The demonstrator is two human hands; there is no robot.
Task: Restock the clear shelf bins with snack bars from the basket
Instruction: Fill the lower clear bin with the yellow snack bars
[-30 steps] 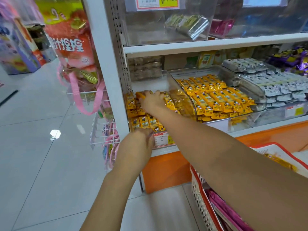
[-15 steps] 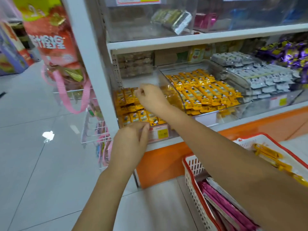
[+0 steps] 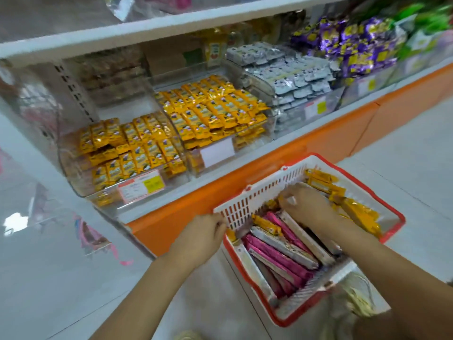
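Observation:
A white basket with a red rim [image 3: 257,195] stands on the floor below the shelf. It holds yellow snack bars [image 3: 326,185] along its far side and pink and silver packs [image 3: 282,244] in the middle. My left hand [image 3: 203,234] grips the basket's left corner. My right hand [image 3: 304,204] is down inside the basket, fingers curled over yellow bars; whether it grips one is unclear. On the shelf, the left clear bin [image 3: 81,182] is partly filled with yellow bars [image 3: 130,150]. The bin beside it [image 3: 245,153] is full of them.
Further right on the shelf sit a bin of silver packets [image 3: 301,77] and purple packets [image 3: 355,42]. An orange plinth [image 3: 343,138] runs under the shelf. Pale tiled floor [image 3: 61,278] lies to the left; a white shelf [image 3: 147,28] runs above.
Both hands left the left bin and came down. The left hand now holds the basket's corner and the right hand is inside the basket. The view tilted downward and right.

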